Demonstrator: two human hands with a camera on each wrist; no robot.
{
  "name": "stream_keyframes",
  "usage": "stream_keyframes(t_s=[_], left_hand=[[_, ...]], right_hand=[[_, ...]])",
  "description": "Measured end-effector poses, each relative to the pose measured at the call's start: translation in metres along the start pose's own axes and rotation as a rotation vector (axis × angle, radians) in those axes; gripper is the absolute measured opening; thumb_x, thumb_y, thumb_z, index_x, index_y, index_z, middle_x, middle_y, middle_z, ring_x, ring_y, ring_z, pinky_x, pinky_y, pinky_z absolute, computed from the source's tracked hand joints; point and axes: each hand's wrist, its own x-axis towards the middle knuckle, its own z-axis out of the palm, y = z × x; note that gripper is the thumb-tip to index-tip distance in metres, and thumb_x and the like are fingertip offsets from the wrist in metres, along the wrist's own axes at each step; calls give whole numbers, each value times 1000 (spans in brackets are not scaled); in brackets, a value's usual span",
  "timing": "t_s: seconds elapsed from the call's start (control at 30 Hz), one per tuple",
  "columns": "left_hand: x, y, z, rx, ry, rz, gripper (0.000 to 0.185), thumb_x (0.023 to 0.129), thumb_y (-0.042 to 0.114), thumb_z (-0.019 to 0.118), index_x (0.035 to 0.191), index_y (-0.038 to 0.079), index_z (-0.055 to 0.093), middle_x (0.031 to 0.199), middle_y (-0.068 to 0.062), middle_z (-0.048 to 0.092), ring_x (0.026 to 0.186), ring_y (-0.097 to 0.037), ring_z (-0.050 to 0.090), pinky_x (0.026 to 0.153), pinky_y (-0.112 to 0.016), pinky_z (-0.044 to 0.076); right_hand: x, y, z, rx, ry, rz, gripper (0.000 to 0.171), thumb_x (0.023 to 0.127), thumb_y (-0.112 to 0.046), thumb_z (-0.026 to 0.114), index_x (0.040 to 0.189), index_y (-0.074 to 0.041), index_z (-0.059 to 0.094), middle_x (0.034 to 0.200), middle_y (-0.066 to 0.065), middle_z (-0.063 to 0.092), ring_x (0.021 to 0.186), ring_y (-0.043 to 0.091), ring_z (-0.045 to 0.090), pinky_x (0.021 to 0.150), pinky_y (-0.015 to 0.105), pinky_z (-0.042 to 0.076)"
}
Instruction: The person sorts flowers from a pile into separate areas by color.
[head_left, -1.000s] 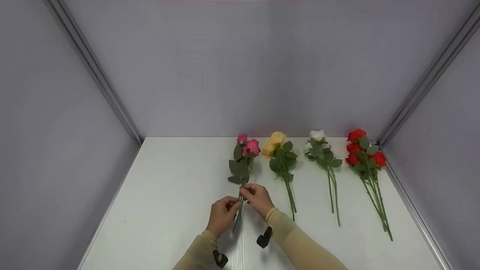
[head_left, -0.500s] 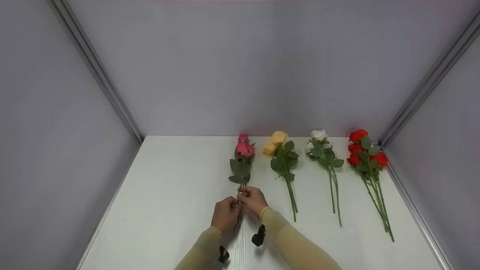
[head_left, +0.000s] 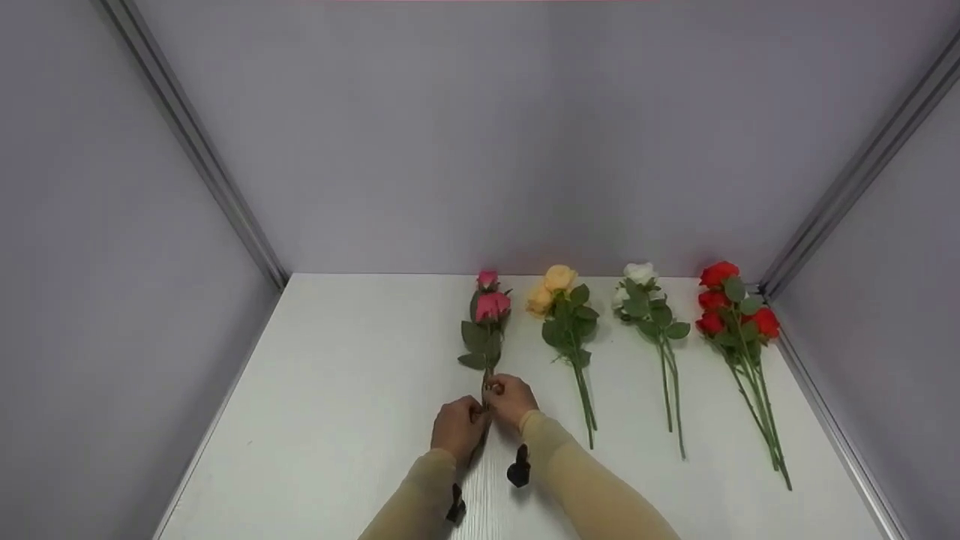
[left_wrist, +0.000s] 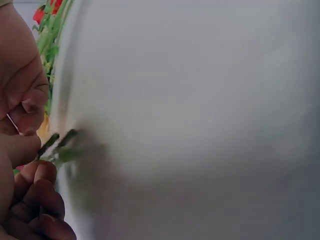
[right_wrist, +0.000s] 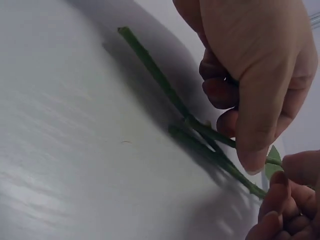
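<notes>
Pinching pink rose stems (head_left: 484, 352) together mid-desk: left hand (head_left: 457, 429) and right hand (head_left: 511, 401) align them beside the other colour-sorted bunches.

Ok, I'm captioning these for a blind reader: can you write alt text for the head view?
Both hands, left hand and right hand, pinch the stems of two pink roses lying on a white table. To their right lie yellow roses, white roses and red roses, each bunch apart.
</notes>
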Motion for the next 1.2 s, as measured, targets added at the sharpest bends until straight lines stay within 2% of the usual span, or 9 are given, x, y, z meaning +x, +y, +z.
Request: stream_keyframes(t_s=[0.13, 0.4, 0.57, 0.77, 1.2], left_hand=[[-2, -1, 2, 0, -10, -2, 16, 83, 24, 73, 76, 16, 61, 69, 8, 55, 65, -11, 52, 60, -31, 44], [-2, -6, 3, 31, 3, 2, 19, 81, 32, 74, 78, 19, 60, 67, 10, 53, 63, -10, 49, 59, -30, 42], [-3, -7, 2, 5, -4, 9, 17, 81, 30, 74, 81, 17, 63, 67, 10, 54, 63, -10, 49, 60, -31, 43], [-2, -8, 2, 9, -8, -16, 18, 81, 32, 73, 81, 18, 63, 68, 9, 53, 64, -10, 49, 60, -31, 42], [-4, -15, 4, -61, -47, -19, 19, 81, 35, 74, 85, 19, 64, 69, 9, 54, 64, -9, 49, 58, -29, 42]], right_hand=[[-4, 8, 5, -8, 12, 2, 24, 90, -19, 66, 111, -8, 66, 100, 4, 64, 95, 21, 59, 85, 43, 48], [-9, 21, 12, -66, 63, -43, 25, 88, -22, 69, 110, -13, 64, 82, -5, 58, 75, 13, 53, 73, 35, 46], [-14, 24, 12, -29, 76, -87, 29, 88, -21, 68, 114, -11, 63, 84, -5, 60, 78, 12, 55, 76, 36, 47], [-18, 26, 13, 8, 65, -79, 30, 89, -21, 68, 116, -10, 62, 88, -5, 61, 81, 12, 56, 74, 34, 48], [-19, 29, 12, 12, 68, -128, 26, 89, -17, 68, 113, -8, 63, 87, -3, 61, 79, 12, 57, 73, 34, 48]])
